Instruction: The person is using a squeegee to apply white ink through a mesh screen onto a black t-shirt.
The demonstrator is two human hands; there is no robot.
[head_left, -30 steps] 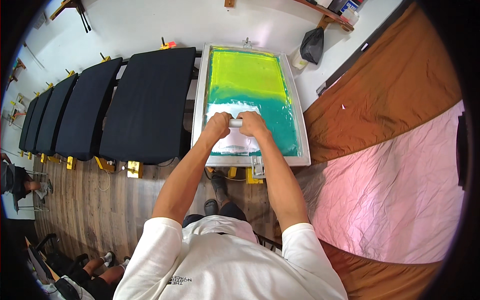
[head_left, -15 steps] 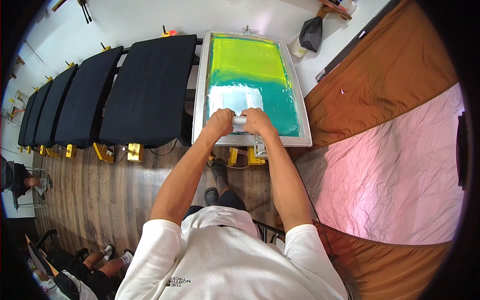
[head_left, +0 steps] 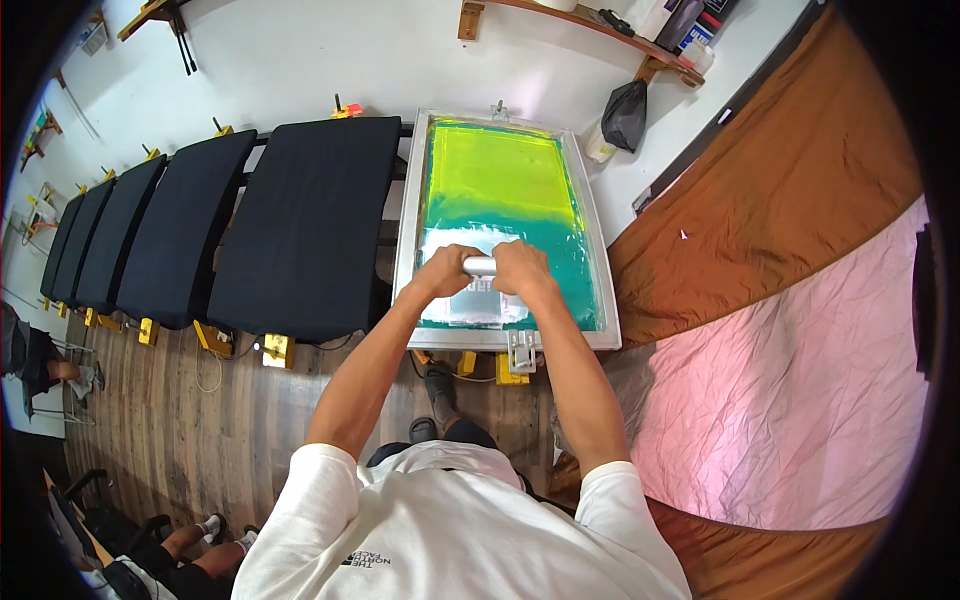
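Observation:
Both hands grip one squeegee (head_left: 480, 266) with a pale, silvery handle, held crosswise over the nearer half of a printing screen. My left hand (head_left: 444, 270) is wrapped round its left end, and my right hand (head_left: 522, 268) closes on the right end. The screen has a pale metal frame (head_left: 607, 270) and a teal mesh (head_left: 560, 260). Yellow-green ink (head_left: 500, 170) covers its far half. Around and below the hands lies a whitish patch (head_left: 470, 308) with a lighter rectangle in it. My hands hide part of the squeegee and its blade.
To the left runs a row of several black cloth-covered boards (head_left: 305, 225) with yellow clamps (head_left: 278, 350). Brown and pinkish sheeting (head_left: 760, 390) hangs at the right. A wall shelf (head_left: 600, 30) and a black bag (head_left: 625, 115) are beyond. Another person's legs (head_left: 195, 550) show at lower left.
The view has tilted up, so everything sits lower in the picture. My hands and the squeegee have moved away from the screen's near edge, uncovering more of the pale patch.

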